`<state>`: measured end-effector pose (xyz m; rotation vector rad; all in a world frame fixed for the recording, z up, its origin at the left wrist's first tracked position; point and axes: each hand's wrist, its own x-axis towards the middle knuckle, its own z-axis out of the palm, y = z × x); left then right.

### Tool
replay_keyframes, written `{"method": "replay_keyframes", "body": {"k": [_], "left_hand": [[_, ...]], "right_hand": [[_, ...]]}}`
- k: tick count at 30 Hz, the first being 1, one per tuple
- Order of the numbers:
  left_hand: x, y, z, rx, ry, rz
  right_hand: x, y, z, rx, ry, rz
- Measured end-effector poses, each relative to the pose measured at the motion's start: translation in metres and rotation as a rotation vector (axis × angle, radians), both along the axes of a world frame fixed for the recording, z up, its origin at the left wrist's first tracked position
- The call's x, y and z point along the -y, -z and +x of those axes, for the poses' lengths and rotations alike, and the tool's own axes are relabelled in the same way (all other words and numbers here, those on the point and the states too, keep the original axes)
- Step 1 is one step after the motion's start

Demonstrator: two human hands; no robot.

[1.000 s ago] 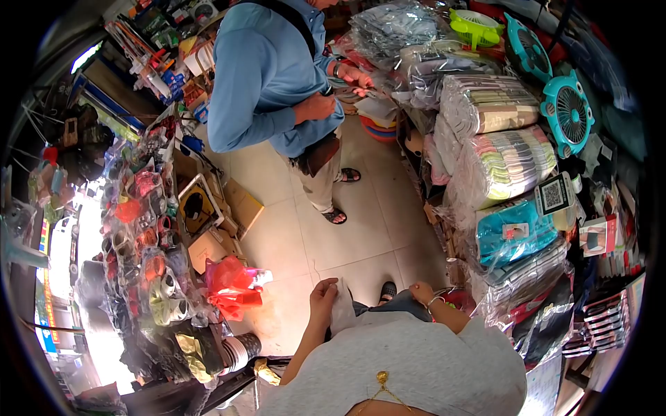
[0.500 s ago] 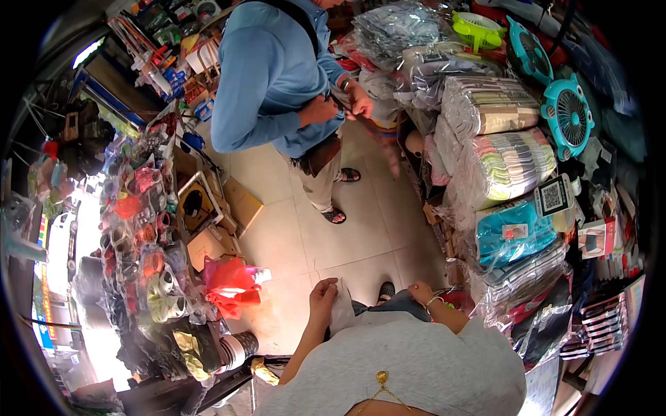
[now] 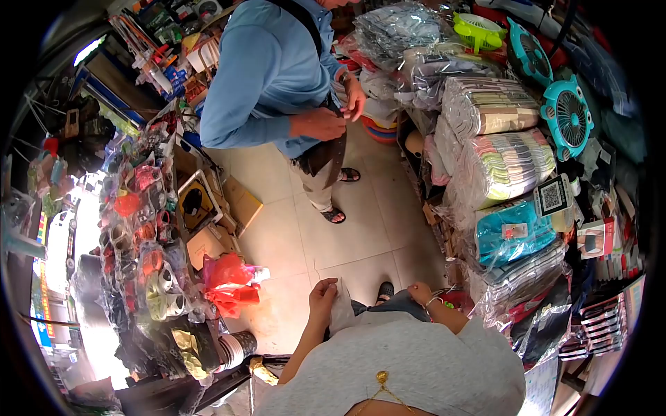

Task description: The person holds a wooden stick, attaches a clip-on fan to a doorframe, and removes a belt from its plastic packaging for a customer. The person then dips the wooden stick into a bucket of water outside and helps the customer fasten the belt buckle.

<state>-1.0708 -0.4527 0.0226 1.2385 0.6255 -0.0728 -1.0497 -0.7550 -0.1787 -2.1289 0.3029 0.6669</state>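
Observation:
My left hand is closed, its fingers pinching a thin white sheet that hangs down in front of my grey shirt; whether it is paper or plastic I cannot tell. A fine thread-like line rises just above those fingers. On the other side, my right hand has curled fingers and rests beside my dark trousers, near the wrapped goods. Anything inside it is hidden. Facing me stands a person in a blue shirt, both hands at the waist on a dark brown strip.
Plastic-wrapped textile stacks line the right, with teal fans and a QR code card by them. Wrapped shoes, cardboard boxes and a red plastic bag stand left. Tiled floor runs between.
The other person's hands have shifted, and the dark strip that swung out to the right now hangs down close to the body. My own hands have stayed in place.

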Motion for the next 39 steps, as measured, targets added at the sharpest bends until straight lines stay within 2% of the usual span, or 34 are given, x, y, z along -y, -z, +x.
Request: {"method": "replay_keyframes", "body": {"k": [15,17,18,19,23,25,29,30,31,33,34,39], "left_hand": [[0.000,0.001,-0.003,0.003,0.007,0.032],[-0.002,0.001,-0.001,0.009,-0.028,0.034],[-0.005,0.000,0.000,0.025,-0.029,0.053],[-0.006,-0.003,0.001,0.036,-0.034,0.071],[-0.018,-0.005,0.009,0.072,-0.141,0.085],[-0.027,0.001,0.011,0.092,-0.209,0.028],[-0.051,0.007,0.022,0.128,-0.345,-0.008],[-0.060,0.007,0.026,0.131,-0.392,0.005],[-0.077,0.007,0.023,0.124,-0.463,0.011],[-0.107,0.016,0.022,0.122,-0.507,-0.012],[-0.123,0.022,0.021,0.124,-0.519,-0.023],[-0.223,0.042,0.020,0.059,-0.559,-0.068]], "right_hand": [[-0.001,-0.006,-0.003,-0.058,0.012,-0.017],[-0.005,-0.006,0.003,-0.174,0.112,0.132],[-0.011,0.005,0.010,-0.198,0.039,0.128],[-0.019,-0.006,0.017,-0.257,0.042,0.263],[-0.101,-0.125,0.054,-0.385,-0.124,0.633],[-0.143,-0.154,0.063,-0.484,-0.222,0.708],[-0.196,-0.170,0.064,-0.342,-0.575,0.792],[-0.205,-0.169,0.060,-0.228,-0.560,0.733],[-0.220,-0.175,0.062,-0.269,-0.595,0.710],[-0.246,-0.181,0.078,-0.445,-0.412,0.634],[-0.259,-0.180,0.081,-0.393,-0.349,0.665],[-0.357,-0.161,0.117,-0.324,-0.383,0.639]]}}
